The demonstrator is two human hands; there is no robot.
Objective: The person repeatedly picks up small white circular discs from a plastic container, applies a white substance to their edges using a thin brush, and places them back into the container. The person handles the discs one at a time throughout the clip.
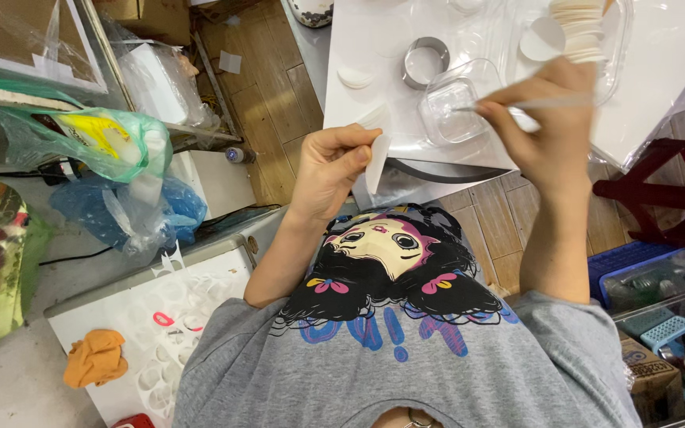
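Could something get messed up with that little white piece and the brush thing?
Maybe. The left hand pinches the thin white piece by one edge just past the edge of the table, so it might slip and fall. The right hand pokes a thin stick or brush into a small clear tub, which looks light and could tip. The stack of white discs above that hand might be knocked.

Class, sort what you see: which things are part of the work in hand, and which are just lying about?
In use:
left hand pinching a white disc
right hand holding a thin tool
small clear tub
disc stack

Lying about:
metal ring
orange cloth
blue bag
red stool
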